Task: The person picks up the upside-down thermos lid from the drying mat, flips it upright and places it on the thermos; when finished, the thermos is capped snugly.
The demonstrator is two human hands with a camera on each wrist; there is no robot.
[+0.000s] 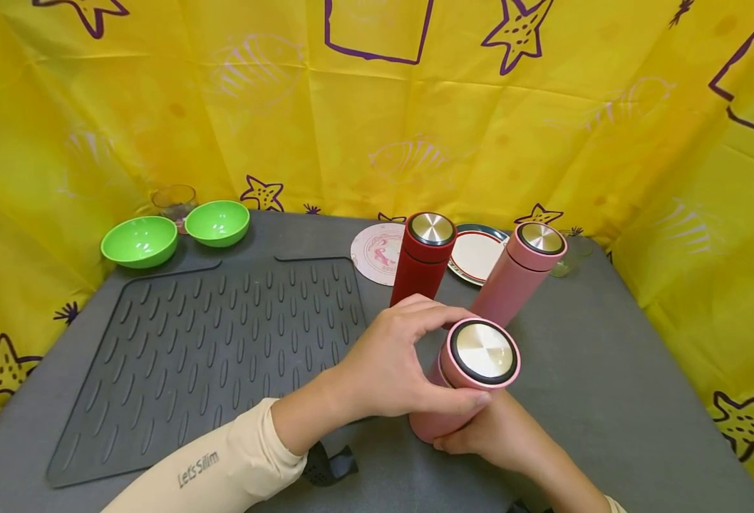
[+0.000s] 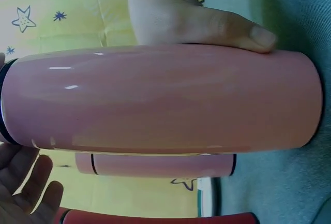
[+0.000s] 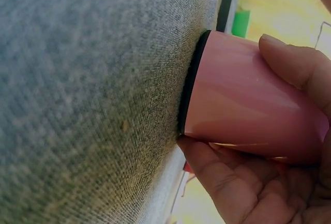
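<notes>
On the grey desk [image 1: 608, 370]: dark ribbed drying mat [image 1: 223, 342] at left; two green bowls [image 1: 140, 241] [image 1: 217, 221] behind it, clear glass [image 1: 174, 201] between them. Toward the back, upright red flask [image 1: 423, 260] and upright pink flask [image 1: 523, 274], two plates [image 1: 377, 251] [image 1: 476, 253] lying behind. Yellow star-and-fish printed cloth [image 1: 377, 121] all around.

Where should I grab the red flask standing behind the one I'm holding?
Grip the red flask round its upper body, just under the lid, coming from the left front. It stands upright and round, so fingers wrap it easily; a pink flask crowds its right side, and plates lie behind.
</notes>
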